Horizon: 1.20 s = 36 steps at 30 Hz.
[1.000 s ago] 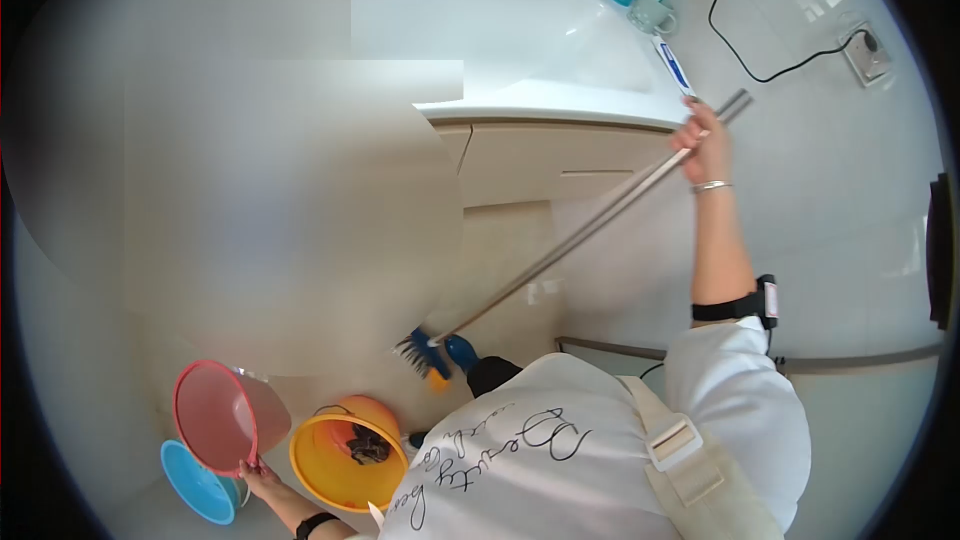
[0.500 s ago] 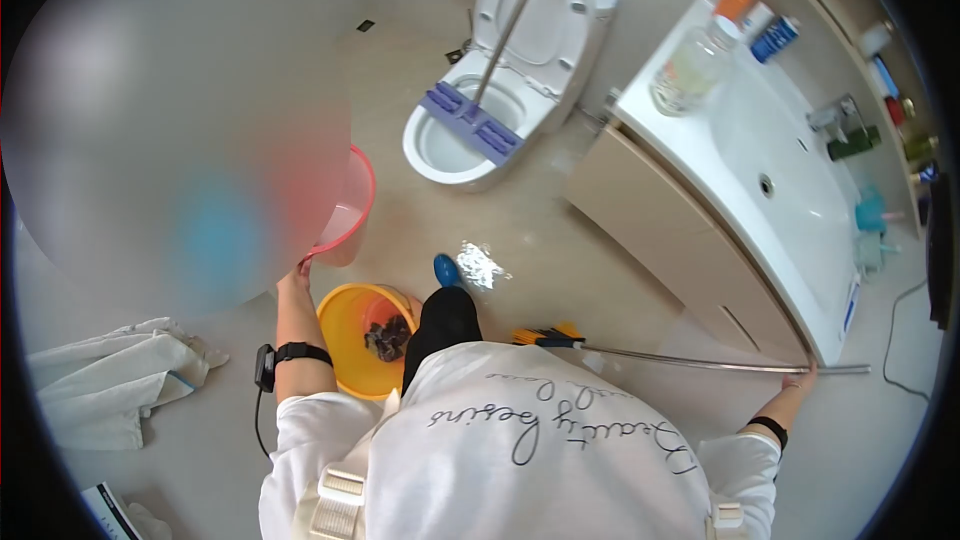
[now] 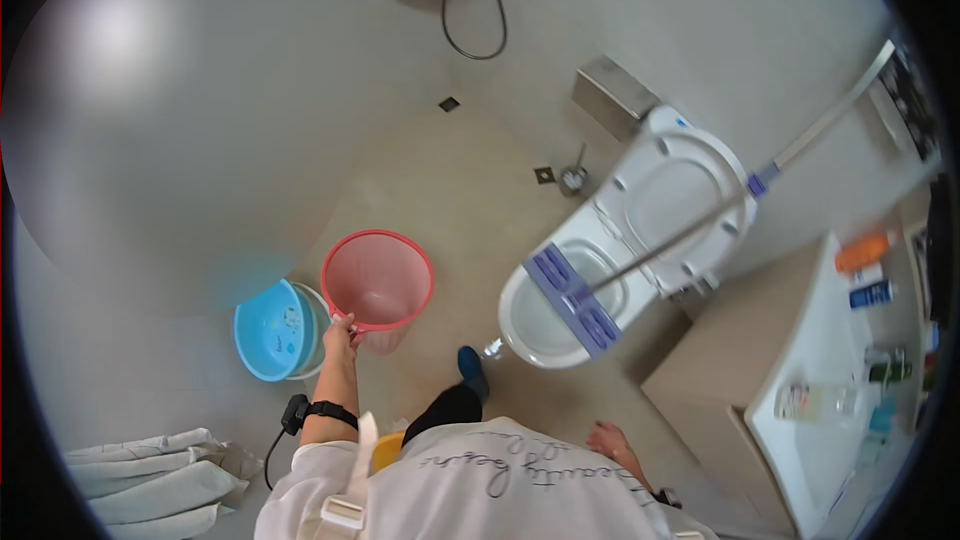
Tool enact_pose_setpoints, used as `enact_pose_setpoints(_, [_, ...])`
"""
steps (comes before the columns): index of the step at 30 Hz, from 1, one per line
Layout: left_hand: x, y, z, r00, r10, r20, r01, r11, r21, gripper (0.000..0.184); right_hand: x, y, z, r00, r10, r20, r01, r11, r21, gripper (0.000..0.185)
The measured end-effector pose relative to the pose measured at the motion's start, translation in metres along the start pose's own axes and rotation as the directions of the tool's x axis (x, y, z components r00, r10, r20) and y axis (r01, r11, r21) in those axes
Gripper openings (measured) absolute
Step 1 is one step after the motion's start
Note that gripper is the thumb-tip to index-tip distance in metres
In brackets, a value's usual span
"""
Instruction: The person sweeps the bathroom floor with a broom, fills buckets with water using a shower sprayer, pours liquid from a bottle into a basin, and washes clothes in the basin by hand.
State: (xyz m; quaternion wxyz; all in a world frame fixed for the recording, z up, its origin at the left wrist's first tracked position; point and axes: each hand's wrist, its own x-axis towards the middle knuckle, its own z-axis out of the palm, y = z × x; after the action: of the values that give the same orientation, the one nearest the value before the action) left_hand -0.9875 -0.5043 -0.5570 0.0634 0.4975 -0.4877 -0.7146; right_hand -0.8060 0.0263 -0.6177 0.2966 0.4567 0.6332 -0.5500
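My left hand [image 3: 343, 332] is closed on the near rim of a pink bucket [image 3: 376, 265], which is seen from above with nothing visible inside. Just left of that hand are a blue basin [image 3: 270, 330] and a whitish rim behind it. My right hand [image 3: 612, 442] hangs beside my body, fingers loosely apart, with nothing visible in it. Most of a yellow bucket [image 3: 388, 452] is hidden behind my arm and shirt. A purple-headed squeegee mop [image 3: 572, 300] lies across the toilet bowl, its pole slanting up to the right.
The toilet [image 3: 530, 328] stands ahead to the right, its lid raised. Right of it, a washbasin cabinet [image 3: 740, 380] holds bottles. A frosted panel [image 3: 200, 140] blocks the left side. White cloth [image 3: 150, 485] hangs at lower left. A toilet brush [image 3: 573, 178] stands by the wall.
My view has turned left, and the pink bucket and blue basin now show past the frosted panel. My right hand has left the metal broom handle and come closer to my body.
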Motion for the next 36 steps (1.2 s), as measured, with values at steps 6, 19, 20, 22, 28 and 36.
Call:
enact_pose_setpoints(6, [0.039, 0.116, 0.038, 0.997, 0.038, 0.062, -0.047, 0.987, 0.155, 0.021, 0.128, -0.131, 0.085, 0.854, -0.512, 0.088, 0.503, 0.771, -0.39, 0.044])
enact_pose_setpoints(19, [0.163, 0.288, 0.175, 0.97, 0.163, 0.179, -0.178, 0.981, 0.073, 0.02, 0.119, -0.574, 0.327, 0.537, -0.831, 0.145, 0.828, 0.486, -0.28, 0.044])
enact_pose_setpoints(20, [0.176, 0.302, 0.194, 0.964, 0.18, 0.195, -0.198, 0.977, 0.076, 0.02, 0.106, -0.611, 0.333, 0.55, -0.831, 0.083, 0.819, 0.517, -0.248, 0.044])
enact_pose_setpoints(22, [0.193, 0.31, 0.219, 0.984, 0.074, 0.16, -0.088, 0.993, 0.076, 0.019, 0.12, -0.658, 0.347, 0.493, -0.868, 0.05, 0.861, 0.48, -0.168, 0.043])
enact_pose_setpoints(28, [0.24, 0.365, 0.28, 0.977, 0.059, 0.203, -0.086, 0.988, 0.125, 0.019, 0.127, -0.714, 0.345, 0.668, -0.74, 0.078, 0.744, 0.662, -0.096, 0.04])
enact_pose_setpoints(36, [0.328, 0.383, 0.348, 0.97, -0.008, 0.245, -0.033, 0.986, 0.165, 0.023, 0.166, -0.76, 0.357, 0.548, -0.834, -0.062, 0.825, 0.551, -0.121, 0.031])
